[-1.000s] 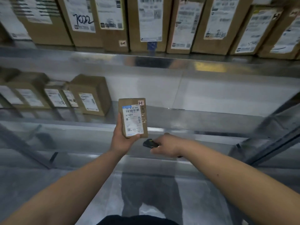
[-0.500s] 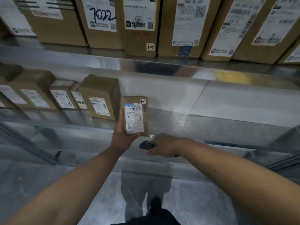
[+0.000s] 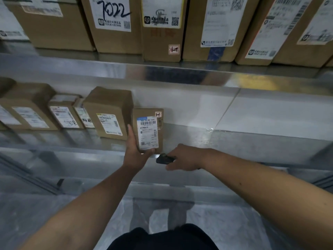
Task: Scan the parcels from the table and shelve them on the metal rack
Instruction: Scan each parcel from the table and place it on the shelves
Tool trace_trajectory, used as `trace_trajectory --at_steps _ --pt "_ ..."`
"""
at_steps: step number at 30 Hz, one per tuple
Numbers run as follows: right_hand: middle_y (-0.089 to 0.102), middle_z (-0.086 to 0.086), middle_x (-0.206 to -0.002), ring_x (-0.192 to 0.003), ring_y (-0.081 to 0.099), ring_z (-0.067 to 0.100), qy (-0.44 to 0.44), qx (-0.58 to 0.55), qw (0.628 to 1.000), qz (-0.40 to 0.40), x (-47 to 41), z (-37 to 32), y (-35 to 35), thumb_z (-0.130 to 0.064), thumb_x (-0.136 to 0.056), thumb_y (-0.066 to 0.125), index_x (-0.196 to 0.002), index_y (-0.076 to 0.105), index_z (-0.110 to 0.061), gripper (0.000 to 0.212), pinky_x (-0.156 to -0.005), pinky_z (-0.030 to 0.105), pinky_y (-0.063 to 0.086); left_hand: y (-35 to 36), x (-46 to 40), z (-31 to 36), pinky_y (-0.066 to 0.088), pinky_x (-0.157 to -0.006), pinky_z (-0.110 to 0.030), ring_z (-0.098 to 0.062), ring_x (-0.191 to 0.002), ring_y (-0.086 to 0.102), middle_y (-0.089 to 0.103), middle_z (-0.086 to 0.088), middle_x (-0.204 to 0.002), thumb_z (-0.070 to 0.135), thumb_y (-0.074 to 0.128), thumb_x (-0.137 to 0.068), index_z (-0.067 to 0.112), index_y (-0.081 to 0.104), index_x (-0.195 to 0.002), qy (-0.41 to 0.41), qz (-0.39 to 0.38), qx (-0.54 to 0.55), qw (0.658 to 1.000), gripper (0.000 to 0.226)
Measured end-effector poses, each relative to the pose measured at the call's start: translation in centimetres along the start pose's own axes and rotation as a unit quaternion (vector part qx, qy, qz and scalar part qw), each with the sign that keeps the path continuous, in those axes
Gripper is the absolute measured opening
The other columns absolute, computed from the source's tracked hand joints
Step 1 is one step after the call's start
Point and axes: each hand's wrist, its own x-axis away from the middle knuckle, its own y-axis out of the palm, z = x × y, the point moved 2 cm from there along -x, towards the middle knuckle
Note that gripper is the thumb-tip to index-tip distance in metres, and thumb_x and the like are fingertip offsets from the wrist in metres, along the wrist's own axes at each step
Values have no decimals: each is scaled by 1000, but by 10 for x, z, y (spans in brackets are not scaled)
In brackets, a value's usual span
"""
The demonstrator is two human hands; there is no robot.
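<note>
1. A row of boxes [image 3: 162,27] stands on the upper shelf [image 3: 180,71].
2. On the lower shelf [image 3: 234,141], boxes [image 3: 108,112] line the left side.
3. The held parcel [image 3: 148,130] stands upright just right of that row.
4. The scanner [image 3: 164,159] lies below the parcel, to its right.

Not much else going on here tbh, just pale tiling [image 3: 270,112] in the background with one thin grout line [image 3: 232,105] cutting across it, a shiny grey floor [image 3: 243,228] down below with a dark shadow [image 3: 162,212] on it, and someone's dark clothing [image 3: 162,239] at the bottom edge.
</note>
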Motion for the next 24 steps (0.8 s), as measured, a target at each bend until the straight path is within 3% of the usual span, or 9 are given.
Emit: trace_trajectory --at_steps 2,4,7,12,17,20,24 --pt "61 1 -102 -88 61 20 10 0 1000 2 2 -3 5 -50 -102 63 -110 69 -24 28 -77 35 50 -1 -1 -7 45 -105 -29 -4 -138 46 46 12 -154 -5 85 -78 47 -16 -160 -20 1 14 1000 140" --pt "62 3 -96 -82 61 21 16 25 1000 1 2 -4 12 -52 -100 64 -98 66 -24 29 -76 38 51 -3 -1 -12 47 -104 -32 -6 -136 49 48 13 -151 -5 86 -77 49 -13 -160 -32 7 20 999 140" --pt "59 5 -95 -77 59 22 19 36 999 19 4 -6 16 -54 -98 66 -88 62 -26 30 -73 39 50 -5 -4 -15 50 -104 -38 -14 -136 53 53 7 -149 0 91 -72 38 4 -163 -39 35 6 999 132" --pt "57 3 -100 -82 60 22 18 6 999 30 1 -8 30 -56 -96 66 -100 68 -21 35 -80 42 53 1 -16 -28 54 -105 -49 -19 -130 60 60 7 -141 14 99 -62 32 31 -151 -64 89 -24 994 113" --pt "60 -2 -88 -79 62 21 0 -18 999 30 -8 -3 43 -64 -87 64 -95 71 -26 39 -80 45 55 3 -25 -33 52 -99 -39 -12 -111 60 63 5 -129 12 96 -69 25 47 -136 -77 117 -17 990 84" --pt "58 -5 -83 -76 60 18 8 -52 998 44 -14 2 42 -59 -91 67 -96 71 -23 36 -79 41 53 3 -29 -35 56 -98 -41 -17 -109 67 66 3 -125 10 89 -78 27 52 -126 -76 148 -21 986 63" --pt "56 -10 -76 -72 56 13 16 -85 995 51 -17 6 33 -54 -94 70 -77 63 -48 20 -72 33 44 4 -34 -30 56 -100 -44 -27 -116 67 66 -3 -127 9 84 -84 24 53 -122 -104 187 0 977 51"
